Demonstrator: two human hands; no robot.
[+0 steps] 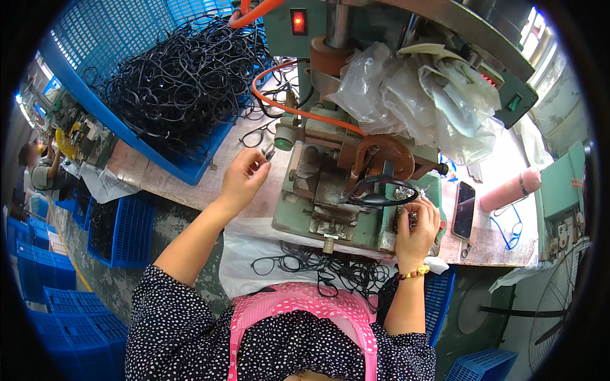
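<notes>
My left hand (243, 181) is over the bench just left of the green machine (284, 219), its thumb and fingers curled into a pinch. A small dark piece shows at the fingertips, too small to name. Just beyond it lies a black eyeglass frame (253, 136). My right hand (419, 225) reaches into a green tray (433, 187) of small shiny metal parts (406, 192) on the machine's right side. Its fingers curl down among the parts, and the fingertips are partly hidden. Near that hand, a black eyeglass frame (381, 202) sits at the machine below a brown curved clamp (400, 152).
A blue crate (190, 174) heaped with black frames (184, 82) stands at the far left. More frames (298, 263) lie by my pink apron (286, 298). Plastic bags (419, 95) hang from the machine. At right are a phone (464, 209), pink bottle (511, 190) and fan (556, 311).
</notes>
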